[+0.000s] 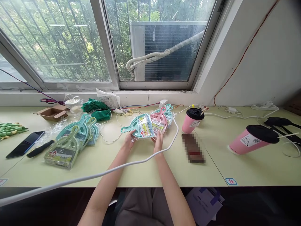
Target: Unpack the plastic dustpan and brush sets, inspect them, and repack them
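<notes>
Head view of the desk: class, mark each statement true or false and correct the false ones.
1. The left hand holds a teal dustpan. True.
2. The rightmost pink cup has a black lid. True.
3. The cardboard box is closed. False: the box stands open.
4. The pink dustpan lies beside the cardboard box. False: the pink dustpan is by the right hand.
5. A white cable crosses above the forearms. True.

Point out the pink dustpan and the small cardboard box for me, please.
Pink dustpan (159,115): head view, on its upper part near the handle.
Cardboard box (55,117): head view, on its front wall.
</notes>
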The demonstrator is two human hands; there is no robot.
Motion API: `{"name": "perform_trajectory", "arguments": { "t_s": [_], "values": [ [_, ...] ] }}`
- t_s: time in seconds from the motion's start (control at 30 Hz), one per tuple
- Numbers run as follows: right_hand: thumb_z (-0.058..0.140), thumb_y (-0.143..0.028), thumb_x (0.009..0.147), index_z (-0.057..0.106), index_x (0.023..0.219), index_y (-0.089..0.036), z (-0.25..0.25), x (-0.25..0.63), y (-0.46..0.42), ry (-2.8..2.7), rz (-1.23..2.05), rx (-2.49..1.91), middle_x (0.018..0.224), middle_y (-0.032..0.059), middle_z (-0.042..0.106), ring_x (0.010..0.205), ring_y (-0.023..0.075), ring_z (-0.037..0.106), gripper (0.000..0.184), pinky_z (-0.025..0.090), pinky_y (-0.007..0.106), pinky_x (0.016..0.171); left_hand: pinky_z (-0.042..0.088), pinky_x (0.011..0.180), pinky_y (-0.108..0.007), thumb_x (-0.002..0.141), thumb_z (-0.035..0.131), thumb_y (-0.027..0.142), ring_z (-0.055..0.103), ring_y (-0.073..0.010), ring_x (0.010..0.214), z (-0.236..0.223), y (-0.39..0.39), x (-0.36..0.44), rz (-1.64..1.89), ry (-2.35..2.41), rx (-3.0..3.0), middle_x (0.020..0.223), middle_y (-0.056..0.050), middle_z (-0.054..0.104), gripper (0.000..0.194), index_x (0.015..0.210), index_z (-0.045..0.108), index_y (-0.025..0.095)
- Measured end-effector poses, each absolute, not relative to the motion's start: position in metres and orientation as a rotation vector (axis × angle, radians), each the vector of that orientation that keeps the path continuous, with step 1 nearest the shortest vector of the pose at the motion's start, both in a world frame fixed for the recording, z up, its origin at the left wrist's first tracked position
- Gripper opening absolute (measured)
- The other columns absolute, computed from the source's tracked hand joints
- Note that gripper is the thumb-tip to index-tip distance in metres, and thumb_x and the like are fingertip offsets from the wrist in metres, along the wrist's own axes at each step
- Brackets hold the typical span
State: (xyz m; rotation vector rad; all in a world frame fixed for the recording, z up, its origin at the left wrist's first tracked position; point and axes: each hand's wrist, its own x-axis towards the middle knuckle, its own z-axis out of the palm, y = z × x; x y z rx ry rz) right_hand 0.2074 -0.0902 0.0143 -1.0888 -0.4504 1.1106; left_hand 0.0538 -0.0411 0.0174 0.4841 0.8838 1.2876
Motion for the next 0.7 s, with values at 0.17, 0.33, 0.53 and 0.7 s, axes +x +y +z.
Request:
{"name": "perform_trajectory", "arguments": {
  "t_s": [0.17, 0.33, 0.53, 0.7],
  "values": [
    [0.073, -0.040, 0.066, 0.058, 0.116, -0.022, 0.013, 0.229, -0.089, -0.476, 1.041, -1.056, 0.110, 0.0073, 0.072, 0.100, 0.0208, 0.068, 0.055, 0.054, 0.029, 0.076, 0.054, 0.057, -0.025, 0.070, 0.070, 0.014, 0.067, -0.0163, 0.063, 0.023, -0.043, 0.054, 1.176, 0.958, 0.569, 0.073, -0.005, 0.071, 0.013, 0.082, 0.066, 0.013],
    [0.077, -0.028, 0.057, 0.059, 0.106, -0.022, 0.007, 0.232, -0.086, -0.508, 1.098, -1.070, 0.104, 0.0072, 0.073, 0.096, 0.0240, 0.069, 0.053, 0.055, 0.036, 0.080, 0.055, 0.060, -0.026, 0.067, 0.075, 0.018, 0.070, -0.0210, 0.071, 0.031, -0.044, 0.042, 1.098, 0.983, 0.736, 0.071, -0.007, 0.072, 0.022, 0.086, 0.068, 0.011],
    [0.085, -0.035, 0.053, 0.053, 0.114, -0.023, 0.000, 0.227, -0.082, -0.612, 1.053, -1.102, 0.111, 0.0085, 0.067, 0.112, 0.0265, 0.062, 0.070, 0.056, 0.039, 0.086, 0.054, 0.059, -0.025, 0.065, 0.076, 0.020, 0.069, -0.0177, 0.065, 0.027, -0.041, 0.035, 1.060, 0.973, 0.797, 0.074, -0.007, 0.073, 0.023, 0.085, 0.068, 0.010],
    [0.087, -0.031, 0.050, 0.044, 0.127, -0.026, -0.005, 0.226, -0.082, -0.595, 1.034, -1.171, 0.115, 0.0075, 0.065, 0.096, 0.0247, 0.068, 0.088, 0.058, 0.040, 0.078, 0.054, 0.059, -0.026, 0.065, 0.076, 0.020, 0.071, -0.0203, 0.071, 0.026, -0.043, 0.038, 1.011, 0.951, 0.843, 0.079, -0.009, 0.074, 0.029, 0.090, 0.068, 0.010]
  ]
}}
